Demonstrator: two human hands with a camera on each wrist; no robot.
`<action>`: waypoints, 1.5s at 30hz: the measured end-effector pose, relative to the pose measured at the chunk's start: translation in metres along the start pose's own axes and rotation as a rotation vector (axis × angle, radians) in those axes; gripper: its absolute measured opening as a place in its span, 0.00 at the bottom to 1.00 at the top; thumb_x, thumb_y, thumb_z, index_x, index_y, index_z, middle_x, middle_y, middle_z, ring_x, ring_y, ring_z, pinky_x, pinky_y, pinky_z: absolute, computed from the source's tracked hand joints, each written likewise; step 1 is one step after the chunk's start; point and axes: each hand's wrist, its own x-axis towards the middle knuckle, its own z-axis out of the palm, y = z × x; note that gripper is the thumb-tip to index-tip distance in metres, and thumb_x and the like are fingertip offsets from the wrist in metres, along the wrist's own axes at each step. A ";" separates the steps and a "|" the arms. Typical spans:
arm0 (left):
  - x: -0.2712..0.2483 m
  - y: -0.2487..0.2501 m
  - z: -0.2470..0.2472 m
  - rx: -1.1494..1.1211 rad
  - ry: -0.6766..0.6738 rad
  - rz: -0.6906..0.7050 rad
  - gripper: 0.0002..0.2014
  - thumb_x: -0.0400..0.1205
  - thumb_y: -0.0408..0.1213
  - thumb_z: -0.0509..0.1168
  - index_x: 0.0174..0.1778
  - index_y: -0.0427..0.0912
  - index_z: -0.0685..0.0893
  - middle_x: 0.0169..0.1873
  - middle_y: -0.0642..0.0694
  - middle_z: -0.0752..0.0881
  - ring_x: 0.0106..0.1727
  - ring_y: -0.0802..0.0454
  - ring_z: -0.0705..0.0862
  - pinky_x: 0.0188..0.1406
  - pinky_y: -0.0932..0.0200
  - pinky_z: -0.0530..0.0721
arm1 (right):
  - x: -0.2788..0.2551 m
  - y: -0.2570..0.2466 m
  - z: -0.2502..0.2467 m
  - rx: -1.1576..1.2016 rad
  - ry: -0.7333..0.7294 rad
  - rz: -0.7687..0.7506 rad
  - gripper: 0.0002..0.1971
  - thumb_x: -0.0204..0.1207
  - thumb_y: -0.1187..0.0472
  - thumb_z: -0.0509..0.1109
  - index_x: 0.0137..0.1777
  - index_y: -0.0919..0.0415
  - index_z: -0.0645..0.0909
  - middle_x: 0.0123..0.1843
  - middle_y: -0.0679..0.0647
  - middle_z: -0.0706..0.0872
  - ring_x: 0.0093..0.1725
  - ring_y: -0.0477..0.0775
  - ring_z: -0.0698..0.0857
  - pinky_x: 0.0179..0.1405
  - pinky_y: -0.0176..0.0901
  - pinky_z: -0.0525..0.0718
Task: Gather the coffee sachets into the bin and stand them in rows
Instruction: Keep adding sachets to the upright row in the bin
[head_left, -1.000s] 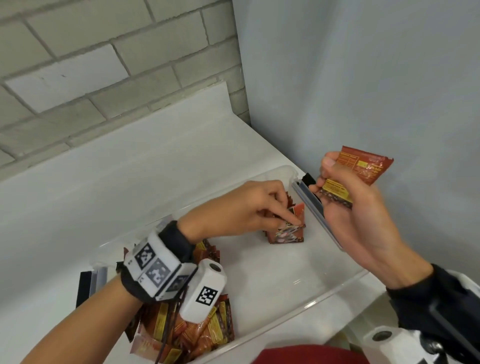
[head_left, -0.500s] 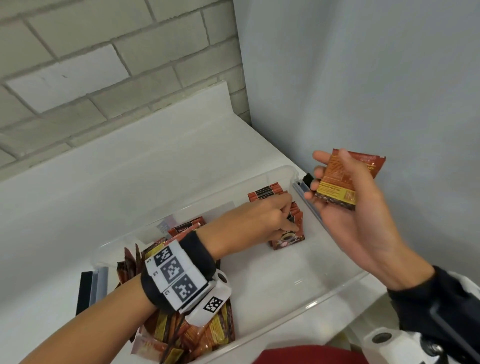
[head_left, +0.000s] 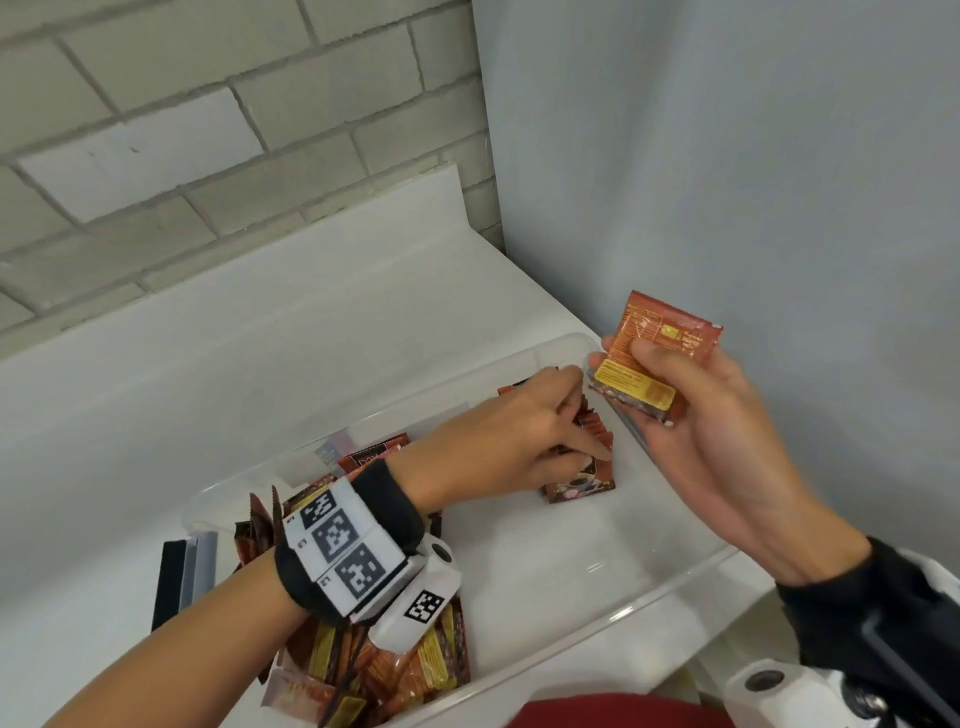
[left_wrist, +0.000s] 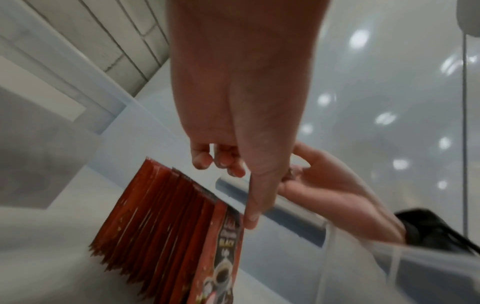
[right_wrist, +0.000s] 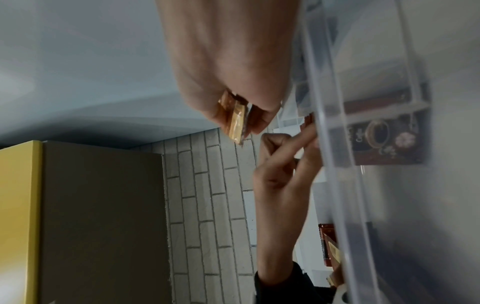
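Note:
A clear plastic bin (head_left: 675, 587) stands on the white counter. Inside it, at the far right, a short row of red coffee sachets (head_left: 582, 480) stands upright, also seen in the left wrist view (left_wrist: 166, 222). My left hand (head_left: 519, 441) rests over that row, one straight finger (left_wrist: 253, 218) touching the front sachet's top edge. My right hand (head_left: 691, 415) hovers just right of the bin's end wall and grips a few stacked sachets (head_left: 657, 358), thumb across them; the right wrist view shows them edge-on (right_wrist: 236, 123). A loose pile of sachets (head_left: 405, 670) fills the bin's near left end.
A grey wall rises close on the right and a brick wall (head_left: 208, 130) behind the counter. A flat black and grey piece (head_left: 182, 582) lies left of the bin. A white object (head_left: 769, 686) sits at the bottom right. The bin floor (head_left: 545, 571) between row and pile is bare.
My right hand has brought its sachets a little left, toward the bin's end wall, and turned them. My left forearm has rolled over the pile while the hand stays on the row.

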 end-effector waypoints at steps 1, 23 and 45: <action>0.000 0.000 -0.005 -0.062 0.015 -0.044 0.11 0.81 0.39 0.67 0.57 0.44 0.90 0.42 0.43 0.72 0.46 0.55 0.69 0.46 0.62 0.73 | 0.000 0.000 0.000 -0.002 -0.031 -0.024 0.08 0.74 0.67 0.67 0.52 0.60 0.82 0.48 0.56 0.91 0.54 0.54 0.89 0.56 0.42 0.86; -0.003 0.006 -0.059 -1.167 0.372 -0.543 0.07 0.72 0.32 0.69 0.44 0.35 0.85 0.34 0.45 0.90 0.33 0.55 0.88 0.35 0.65 0.87 | -0.013 -0.010 -0.005 -0.404 -0.253 -0.040 0.24 0.63 0.57 0.77 0.60 0.60 0.80 0.51 0.54 0.90 0.50 0.51 0.89 0.51 0.39 0.87; -0.041 0.014 -0.040 -1.001 0.059 -1.106 0.22 0.85 0.25 0.61 0.76 0.41 0.71 0.66 0.46 0.81 0.66 0.54 0.81 0.65 0.63 0.81 | 0.004 0.002 -0.028 -1.872 -0.399 -0.636 0.13 0.52 0.60 0.89 0.32 0.55 0.87 0.50 0.56 0.81 0.52 0.54 0.64 0.40 0.53 0.67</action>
